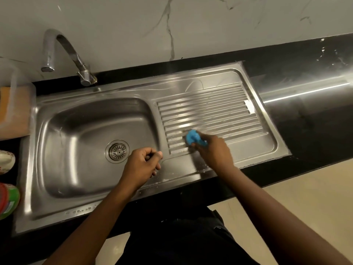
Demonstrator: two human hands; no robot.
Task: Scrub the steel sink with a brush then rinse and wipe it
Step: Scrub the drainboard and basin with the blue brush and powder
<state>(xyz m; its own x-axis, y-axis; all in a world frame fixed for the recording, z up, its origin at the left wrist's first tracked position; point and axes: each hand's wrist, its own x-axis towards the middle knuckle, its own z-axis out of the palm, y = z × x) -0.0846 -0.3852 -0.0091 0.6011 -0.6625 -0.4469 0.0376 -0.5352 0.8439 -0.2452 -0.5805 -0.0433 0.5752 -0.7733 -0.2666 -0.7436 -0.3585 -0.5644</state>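
Your dark trousers (181, 241) fill the bottom edge of the view, with pale floor (305, 197) to their right. Both of your forearms reach up from there across the front of the black counter (315, 131) to the steel sink (57, 217).

1. Left hand (142, 165): it sits over the sink's front rim, where the basin (76, 131) meets the drainboard (210, 109). Your fingers are curled in toward the palm, and the thumb tip lies against the index finger. Nothing is visible in the grip. Whether the hand touches the steel cannot be determined.

2. Right hand (214, 152): it sits over the near left part of the drainboard. Your fingers are wrapped round a blue brush (194, 139), which sticks out of them toward the left. The brush is down on the ribs, with its bristle side hidden. Hand and brush appear slightly blurred.

3. Surface condition: the ribs just left of the brush carry whitish foam. Droplets lie along the front rim of the sink.

4. Surroundings:
- The round drain (117, 151) sits in the basin floor, just left of your left hand.
- The tap (63, 52) stands behind the basin, its spout arching to the left.
- A marbled wall (191, 25) rises behind the counter.
- A green-and-red bottle (7, 201), cut off by the frame, stands at the far left beside the sink rim.
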